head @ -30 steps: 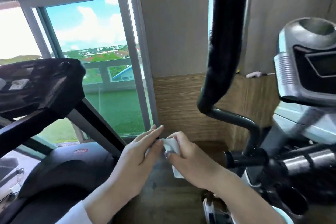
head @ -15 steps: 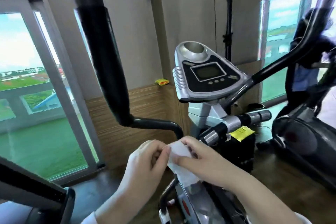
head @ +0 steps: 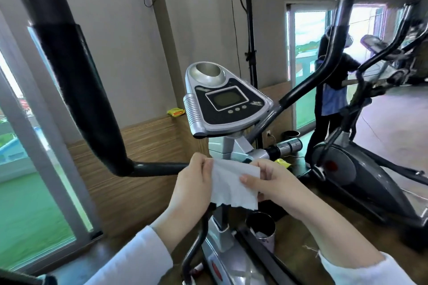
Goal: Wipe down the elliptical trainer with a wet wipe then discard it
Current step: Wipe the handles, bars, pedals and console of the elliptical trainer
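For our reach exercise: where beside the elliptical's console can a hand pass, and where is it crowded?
Free: the gap between the left handlebar and console. Crowded: below the console, where left hand and right hand hold the wet wipe.

It was a small gym: an elliptical trainer with console stood by another exercise machine, on wooden flooring.

Handlebar blocks left; open gap below console.
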The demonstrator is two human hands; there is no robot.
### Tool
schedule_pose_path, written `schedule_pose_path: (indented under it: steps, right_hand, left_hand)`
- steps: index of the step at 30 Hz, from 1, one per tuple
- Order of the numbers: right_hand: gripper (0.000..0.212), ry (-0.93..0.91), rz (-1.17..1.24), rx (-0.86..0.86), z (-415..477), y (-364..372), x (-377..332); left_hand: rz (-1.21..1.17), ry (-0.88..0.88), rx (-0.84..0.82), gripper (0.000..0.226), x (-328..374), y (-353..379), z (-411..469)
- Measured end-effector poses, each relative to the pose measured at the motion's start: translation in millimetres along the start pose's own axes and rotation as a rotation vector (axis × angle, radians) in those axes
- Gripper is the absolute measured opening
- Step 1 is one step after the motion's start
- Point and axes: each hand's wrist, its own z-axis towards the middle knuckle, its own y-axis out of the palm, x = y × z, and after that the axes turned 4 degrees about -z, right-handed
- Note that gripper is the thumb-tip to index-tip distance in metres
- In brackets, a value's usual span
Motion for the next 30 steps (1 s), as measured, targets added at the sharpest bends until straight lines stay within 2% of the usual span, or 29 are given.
schedule_pose_path:
  steps: [3,8,13,16,18,20,22,24,27,30]
  right_hand:
    - [0.031,0.062,-0.005,0.081,11,-4,10]
    - [0.023,0.203,-0.130,0.127,28,-4,26]
    - [0.018,0.182,-0.336,0.192,37,3,47]
    - [0.024,0.068,-0.587,0.275,41,6,50]
    - [0.044,-0.066,-0.821,0.360,43,7,51]
    - [0.063,-0.292,-1.079,0.409,47,5,52]
    - [0.069,-0.539,-1.174,0.299,52,-1,52]
    - [0.074,-0.704,-1.275,0.126,58,-5,56]
    - [0.079,-0.753,-1.386,0.019,60,-5,63]
    - [0.076,-0.789,-1.391,-0.030,64,-6,59]
  left_hand:
    - [0.146,0.089,-0.031,0.021,-1,6,22]
    - [0.435,0.179,-0.177,0.023,-21,18,63]
    - [0.342,0.040,-0.317,0.022,-40,36,85]
    - [0.314,0.014,-0.345,0.021,-49,46,94]
    - [0.286,-0.004,-0.332,0.022,-54,49,97]
    - [0.202,-0.062,-0.306,0.021,-57,52,99]
    - [0.068,-0.147,-0.279,0.019,-62,52,97]
    - [0.046,-0.177,-0.258,0.015,-64,49,94]
    - [0.151,-0.162,-0.192,0.010,-60,41,85]
    - [0.120,-0.197,-0.097,0.026,-50,32,59]
